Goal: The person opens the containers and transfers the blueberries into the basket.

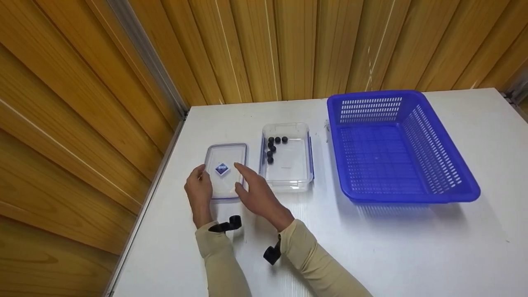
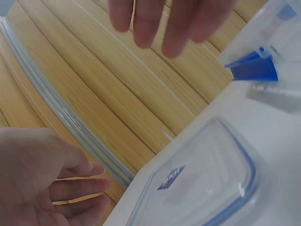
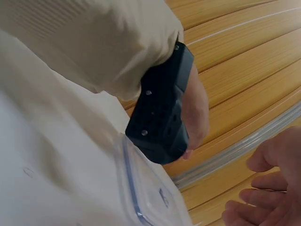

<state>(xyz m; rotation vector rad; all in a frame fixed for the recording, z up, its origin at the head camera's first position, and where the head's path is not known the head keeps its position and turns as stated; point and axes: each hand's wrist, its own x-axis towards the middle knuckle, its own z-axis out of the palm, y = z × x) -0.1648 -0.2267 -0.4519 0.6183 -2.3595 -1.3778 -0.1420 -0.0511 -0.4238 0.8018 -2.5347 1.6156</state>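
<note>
A clear rectangular lid (image 1: 226, 186) with a blue seal and a blue-and-white diamond label lies flat on the white table. My left hand (image 1: 199, 189) is by its left side, fingers loosely bent with nothing in them. On the other side, my right hand (image 1: 260, 194) hovers over the lid's right edge, thumb and fingers apart. In the left wrist view, both hands show above the lid (image 2: 202, 174) without gripping it. Right of the lid stands a clear plastic container (image 1: 295, 165) with blue side clips. Several small black balls (image 1: 270, 149) lie along its left and far sides.
A large blue plastic basket (image 1: 406, 199) with slotted walls stands on the right of the white table (image 1: 392, 247). Wood-patterned panels (image 1: 297, 49) rise behind the table and along its left. A black wrist camera (image 1: 272, 255) sits on my right sleeve, another (image 1: 234, 222) on my left.
</note>
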